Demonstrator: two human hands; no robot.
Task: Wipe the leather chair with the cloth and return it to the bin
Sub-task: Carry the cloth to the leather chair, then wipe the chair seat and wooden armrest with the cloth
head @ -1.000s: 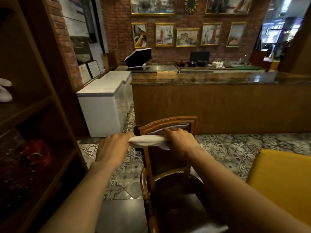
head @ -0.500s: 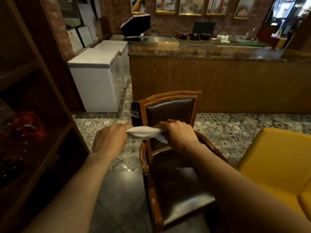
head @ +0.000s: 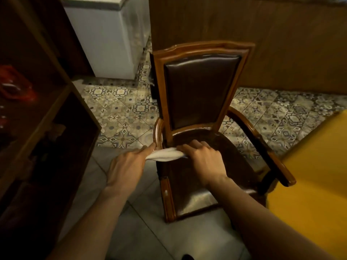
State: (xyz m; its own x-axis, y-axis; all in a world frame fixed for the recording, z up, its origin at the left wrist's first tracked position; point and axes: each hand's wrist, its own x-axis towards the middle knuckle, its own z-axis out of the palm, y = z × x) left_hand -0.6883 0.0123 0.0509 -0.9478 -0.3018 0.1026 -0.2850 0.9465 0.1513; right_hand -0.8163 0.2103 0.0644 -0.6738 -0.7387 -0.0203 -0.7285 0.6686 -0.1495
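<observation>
A wooden armchair with dark brown leather back (head: 201, 94) and seat stands in front of me, facing me. A white cloth (head: 165, 155) is stretched between both hands, just above the rear left part of the seat. My left hand (head: 127, 166) grips its left end beside the left armrest. My right hand (head: 202, 160) grips its right end over the seat. No bin is in view.
A dark wooden shelf unit (head: 37, 128) stands at my left with a red object (head: 15, 85) on it. A white chest freezer (head: 110, 38) and a wooden counter front (head: 281, 40) lie behind the chair. A yellow seat (head: 315, 181) is at the right.
My view has tilted down and closer to the chair. Both hands with the cloth have come down from the backrest top to the rear of the seat.
</observation>
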